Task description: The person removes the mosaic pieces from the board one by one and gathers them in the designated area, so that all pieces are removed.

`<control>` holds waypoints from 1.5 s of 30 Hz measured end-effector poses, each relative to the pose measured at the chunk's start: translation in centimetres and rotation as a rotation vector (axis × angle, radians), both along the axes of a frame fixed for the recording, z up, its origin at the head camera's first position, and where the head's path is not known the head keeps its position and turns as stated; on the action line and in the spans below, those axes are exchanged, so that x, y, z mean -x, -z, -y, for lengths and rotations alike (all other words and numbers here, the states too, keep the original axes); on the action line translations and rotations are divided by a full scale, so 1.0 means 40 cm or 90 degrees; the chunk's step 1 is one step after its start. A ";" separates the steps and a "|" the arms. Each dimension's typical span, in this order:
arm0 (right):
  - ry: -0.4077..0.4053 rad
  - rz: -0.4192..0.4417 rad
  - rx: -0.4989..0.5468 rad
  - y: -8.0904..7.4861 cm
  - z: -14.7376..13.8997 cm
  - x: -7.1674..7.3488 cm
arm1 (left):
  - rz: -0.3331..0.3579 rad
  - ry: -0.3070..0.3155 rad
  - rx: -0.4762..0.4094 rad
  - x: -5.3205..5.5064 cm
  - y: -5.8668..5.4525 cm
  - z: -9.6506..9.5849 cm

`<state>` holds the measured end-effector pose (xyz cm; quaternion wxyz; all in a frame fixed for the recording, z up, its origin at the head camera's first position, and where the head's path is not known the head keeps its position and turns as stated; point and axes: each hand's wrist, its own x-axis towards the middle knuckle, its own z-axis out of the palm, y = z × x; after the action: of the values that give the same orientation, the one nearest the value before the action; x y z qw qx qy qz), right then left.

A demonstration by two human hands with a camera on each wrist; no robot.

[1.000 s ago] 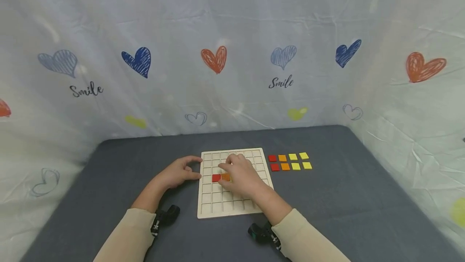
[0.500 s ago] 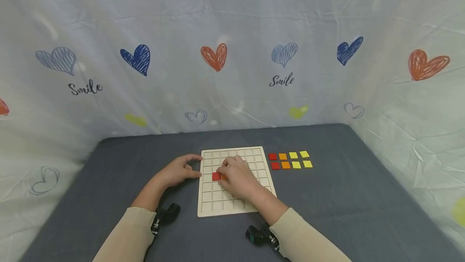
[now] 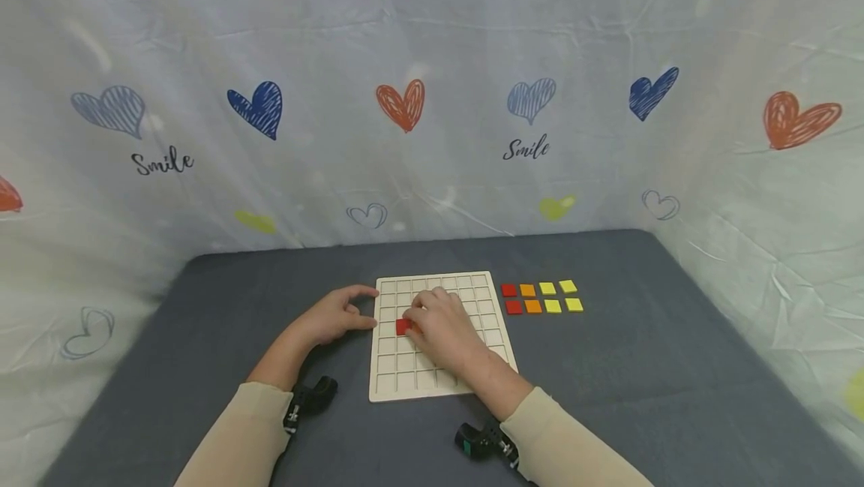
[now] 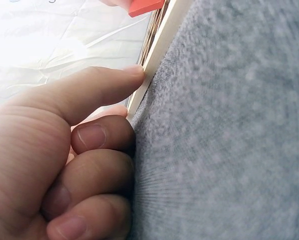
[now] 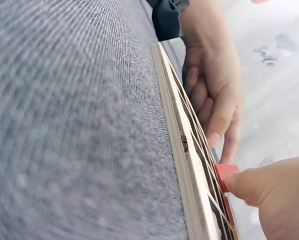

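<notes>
A pale wooden grid board [image 3: 394,384] lies on the dark table. My left hand [image 3: 329,319] rests at its left side, thumb and index finger stretched to the edge; the left wrist view shows the thumb [image 4: 114,82] touching the board's side and the other fingers folded in. My right hand [image 3: 442,331] is over the middle of the board. Its thumb and fingertips pinch a red square tile [image 5: 224,176], which stands tilted up from the grid in the right wrist view. Beside it, an orange tile [image 5: 230,214] sits in the board, mostly covered by the right hand.
Right of the board, loose square tiles lie in two rows: red tiles [image 3: 514,308], orange tiles [image 3: 533,307] and several yellow tiles [image 3: 553,306]. A pale curtain printed with hearts hangs behind the dark table [image 3: 607,367]. Each wrist wears a black camera [image 3: 475,440].
My right hand has shifted slightly left, from over the orange tile to the red one, and its fingertips have closed on the red tile. The left hand keeps its place.
</notes>
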<state>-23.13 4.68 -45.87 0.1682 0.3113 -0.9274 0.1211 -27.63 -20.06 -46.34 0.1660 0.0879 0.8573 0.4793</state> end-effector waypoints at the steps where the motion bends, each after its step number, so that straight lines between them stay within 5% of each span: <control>1: -0.004 -0.004 -0.001 -0.001 0.000 -0.001 | 0.000 0.000 0.000 0.000 0.001 0.000; 23: -0.056 -0.051 0.063 -0.013 -0.007 -0.002 | -0.001 0.012 -0.009 -0.005 -0.010 -0.001; 36: -0.017 0.173 0.190 -0.102 -0.105 0.021 | 0.003 0.000 -0.003 -0.008 -0.013 -0.006; 45: 0.030 0.253 0.224 -0.155 -0.226 0.033 | 0.004 0.003 -0.007 -0.011 -0.016 -0.007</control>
<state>-24.47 13.71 -39.66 0.0370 0.2257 -0.9141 0.3349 -27.19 -19.80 -45.69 0.1691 0.0891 0.8542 0.4836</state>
